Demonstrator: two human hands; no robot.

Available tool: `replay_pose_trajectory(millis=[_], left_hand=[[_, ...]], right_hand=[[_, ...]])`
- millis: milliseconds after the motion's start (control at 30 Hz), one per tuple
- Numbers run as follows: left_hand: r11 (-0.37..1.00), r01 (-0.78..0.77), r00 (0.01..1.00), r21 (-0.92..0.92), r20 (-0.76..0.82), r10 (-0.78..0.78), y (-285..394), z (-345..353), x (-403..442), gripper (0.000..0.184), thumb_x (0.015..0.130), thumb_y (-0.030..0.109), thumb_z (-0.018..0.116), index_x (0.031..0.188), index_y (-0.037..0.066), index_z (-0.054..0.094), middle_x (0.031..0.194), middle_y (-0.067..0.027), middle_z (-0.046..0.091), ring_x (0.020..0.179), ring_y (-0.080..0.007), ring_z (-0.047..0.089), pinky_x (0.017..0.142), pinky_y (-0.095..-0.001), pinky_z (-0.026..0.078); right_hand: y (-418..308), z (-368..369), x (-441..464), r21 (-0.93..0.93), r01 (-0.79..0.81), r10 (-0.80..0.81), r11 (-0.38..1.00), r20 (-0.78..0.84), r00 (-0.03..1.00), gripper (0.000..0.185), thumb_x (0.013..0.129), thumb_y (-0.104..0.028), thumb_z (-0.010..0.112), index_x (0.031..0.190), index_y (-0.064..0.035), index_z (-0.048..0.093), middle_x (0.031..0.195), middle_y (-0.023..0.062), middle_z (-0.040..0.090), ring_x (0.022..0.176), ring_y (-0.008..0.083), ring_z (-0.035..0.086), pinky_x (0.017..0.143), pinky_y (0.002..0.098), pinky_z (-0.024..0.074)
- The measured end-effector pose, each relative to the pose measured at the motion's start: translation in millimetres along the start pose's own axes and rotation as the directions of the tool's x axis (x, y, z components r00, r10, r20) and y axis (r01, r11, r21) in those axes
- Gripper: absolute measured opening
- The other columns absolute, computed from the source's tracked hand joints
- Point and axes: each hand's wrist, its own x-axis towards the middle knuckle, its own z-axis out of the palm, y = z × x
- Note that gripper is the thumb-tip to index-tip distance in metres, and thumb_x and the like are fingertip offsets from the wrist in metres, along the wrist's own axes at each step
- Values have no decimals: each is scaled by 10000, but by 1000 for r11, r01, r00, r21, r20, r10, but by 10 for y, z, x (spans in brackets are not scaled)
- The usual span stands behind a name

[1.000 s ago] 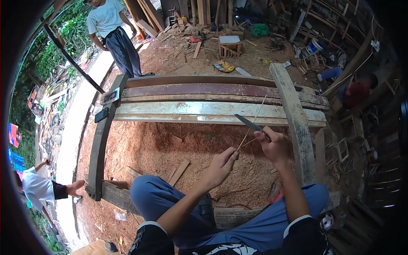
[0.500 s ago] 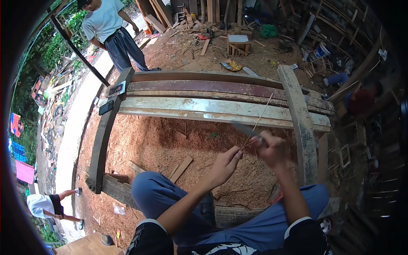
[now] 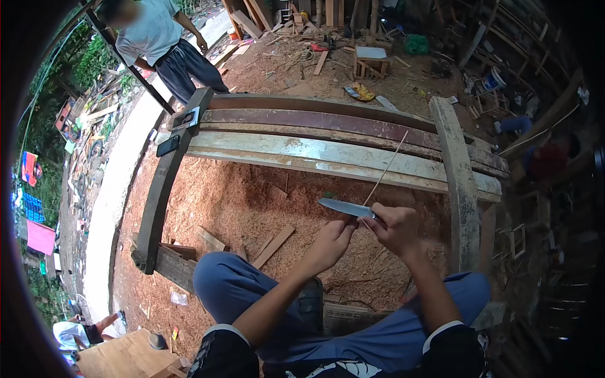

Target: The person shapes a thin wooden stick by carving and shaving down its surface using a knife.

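Observation:
In the head view my right hand is closed around the handle of a knife. Its broad blade points left, lying across or right beside a thin wooden stick; contact is hard to make out. My left hand pinches the stick near its lower end, close under the blade. From my hands the stick slants up and to the right, its far tip in front of the stacked planks. Both hands are nearly touching, above my bent knees and the shavings on the ground.
Long planks rest between a left beam and a right beam. A phone lies on the left beam. A person stands beyond it. Wood shavings cover the ground; another person in red is at the right.
My right hand has brought the knife down and left, close to my left hand, with the blade now level and sharp in view. The camera view has shifted slightly.

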Motion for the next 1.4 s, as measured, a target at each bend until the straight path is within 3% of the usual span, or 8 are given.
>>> replay_pose_trajectory(millis=[133,300,533,733,867,1033,1267,1400], left_hand=[[997,-53,998,-65,-21,52,5,-85,-13,288,1040,275,472,966,13,566,655,1,472,609,-92,471,546,-294,405],[997,47,998,63,-44,-45,154,-277,-110,301,1044,291,450,972,18,558,659,-10,500,610,-98,504,560,-290,425],[1000,0,1000,-9,17,1,96,-353,-140,276,1040,282,459,985,30,557,678,-8,506,616,-99,506,578,-276,431],[996,39,999,-85,-10,-40,173,-385,-190,255,1052,262,446,948,45,528,689,9,463,616,-69,464,561,-261,403],[994,31,999,-108,17,-29,159,-371,-157,238,1051,255,449,962,51,532,691,34,446,601,-64,430,545,-258,381],[991,-27,1000,-134,-19,25,-85,-292,-95,243,1050,266,452,977,51,537,699,39,456,605,-68,429,549,-266,379],[997,58,998,-54,30,-57,121,-415,-145,255,1048,280,445,1016,51,552,698,5,480,631,-86,481,586,-275,417],[989,146,989,-26,40,-145,222,-450,-166,261,1049,286,443,1006,49,545,707,-9,485,630,-95,493,597,-272,425]], right_hand=[[87,-56,180,69,-129,131,989,-34,991,472,921,-529,609,705,-110,587,496,59,540,465,243,605,451,359,446],[-173,222,255,40,95,-91,995,-98,991,528,934,-573,569,648,-128,559,469,37,514,408,206,556,412,345,419],[155,28,346,30,-195,197,980,-116,973,537,918,-579,597,662,-107,570,488,64,505,434,206,555,441,374,395],[-78,114,268,16,70,-70,997,-8,997,483,912,-537,619,667,-124,579,499,59,515,432,208,556,428,330,422],[173,24,258,53,-252,256,966,-83,963,512,913,-565,607,702,-99,598,492,77,493,449,251,561,455,394,403],[-140,160,202,13,107,-107,994,-8,994,507,923,-566,593,667,-129,578,485,43,528,417,181,560,426,336,429],[20,6,287,2,-208,207,978,-113,972,542,933,-568,580,668,-96,580,482,57,496,424,215,557,430,375,414],[-146,156,220,35,1,1,999,-60,998,535,920,-576,592,677,-99,591,480,48,497,421,205,547,435,364,415]])
